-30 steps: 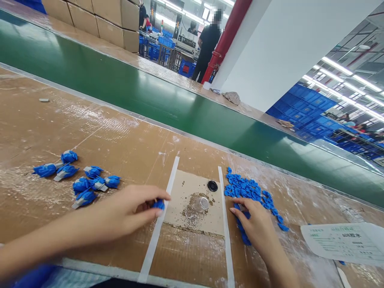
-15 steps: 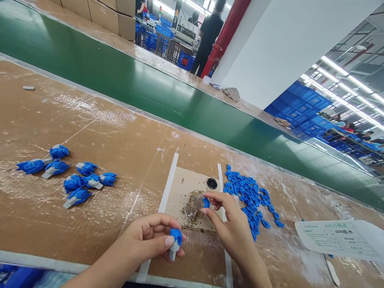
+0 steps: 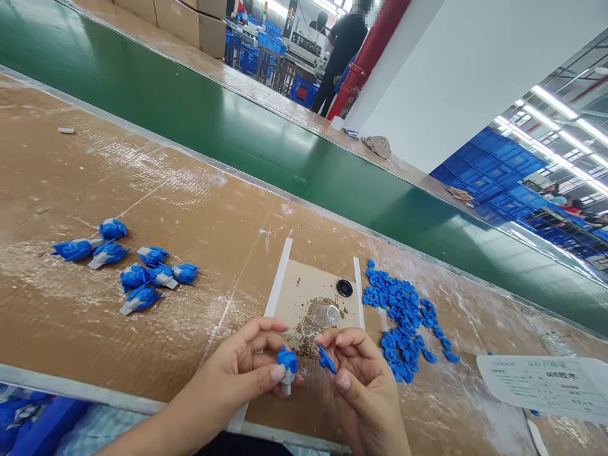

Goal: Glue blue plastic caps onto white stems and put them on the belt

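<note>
Between the thumb and fingers of my left hand (image 3: 251, 364) is a small blue-and-grey plastic figure head (image 3: 287, 367), its grey stem pointing down. My right hand (image 3: 363, 373) pinches a small blue plastic piece (image 3: 327, 360), a short gap to the right of the head. Just beyond my hands a clear cup (image 3: 327, 315) stands on a stained beige board (image 3: 294, 291), beside a round black cap (image 3: 344, 288). Right of the board lies a heap of similar small blue pieces (image 3: 396, 304).
Several blue-and-grey parts (image 3: 142, 297) lie to the left. A labelled white bottle (image 3: 546, 383) lies at right. Beyond the table runs a green conveyor belt (image 3: 266, 139). Cardboard boxes (image 3: 185, 25) and a person in dark clothes (image 3: 344, 44) are farther back; a blue bin (image 3: 42, 424) sits lower left.
My right hand has drawn back from the clear cup toward my left hand, carrying the small blue piece. My left hand still holds the figure head. The view has shifted slightly.
</note>
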The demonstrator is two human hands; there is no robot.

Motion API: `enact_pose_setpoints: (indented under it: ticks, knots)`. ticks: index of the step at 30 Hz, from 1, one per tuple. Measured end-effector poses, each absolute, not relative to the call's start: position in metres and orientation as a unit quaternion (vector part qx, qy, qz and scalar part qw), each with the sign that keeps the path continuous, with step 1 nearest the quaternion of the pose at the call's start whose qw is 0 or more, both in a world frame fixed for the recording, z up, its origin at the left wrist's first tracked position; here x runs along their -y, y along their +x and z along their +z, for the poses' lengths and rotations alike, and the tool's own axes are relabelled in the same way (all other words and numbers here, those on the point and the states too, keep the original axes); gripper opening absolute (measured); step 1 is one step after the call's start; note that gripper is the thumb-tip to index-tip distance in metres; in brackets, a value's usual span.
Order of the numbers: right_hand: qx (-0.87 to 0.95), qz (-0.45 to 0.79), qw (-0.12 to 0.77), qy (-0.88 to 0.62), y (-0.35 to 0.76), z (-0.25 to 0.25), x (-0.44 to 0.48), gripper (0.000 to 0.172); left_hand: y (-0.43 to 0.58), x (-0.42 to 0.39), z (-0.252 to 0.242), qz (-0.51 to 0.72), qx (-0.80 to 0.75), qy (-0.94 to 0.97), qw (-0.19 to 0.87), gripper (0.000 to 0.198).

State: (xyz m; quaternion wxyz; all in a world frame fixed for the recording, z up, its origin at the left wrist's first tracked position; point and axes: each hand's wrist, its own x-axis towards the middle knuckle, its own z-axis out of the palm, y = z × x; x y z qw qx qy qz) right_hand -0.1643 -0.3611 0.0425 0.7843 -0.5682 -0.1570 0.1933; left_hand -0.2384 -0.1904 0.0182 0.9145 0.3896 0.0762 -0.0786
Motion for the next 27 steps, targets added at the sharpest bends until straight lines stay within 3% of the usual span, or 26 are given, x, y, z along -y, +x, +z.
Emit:
enact_pose_setpoints:
  ticks: [4, 12, 20, 27]
  knots:
    - [0.107, 0.225, 0.810, -0.530, -0.180, 0.031, 0.350, 0.030, -0.239, 0.190, 0.018, -0.062, -0.057, 0.398, 0.913, 0.039]
    - [0.189, 0.170, 0.768, -0.588, -0.184, 0.019, 0.350, 0.026, -0.239, 0.190, 0.021, -0.067, -0.079, 0.398, 0.912, 0.043]
    - [0.247, 0.035, 0.677, -0.692, -0.193, 0.021, 0.338, 0.019, -0.242, 0.188, 0.024, -0.065, -0.117, 0.410, 0.902, 0.039]
    - [0.357, -0.039, 0.566, -0.742, -0.195, 0.016, 0.335, 0.038, -0.239, 0.198, 0.004, -0.044, -0.089, 0.367, 0.925, 0.048]
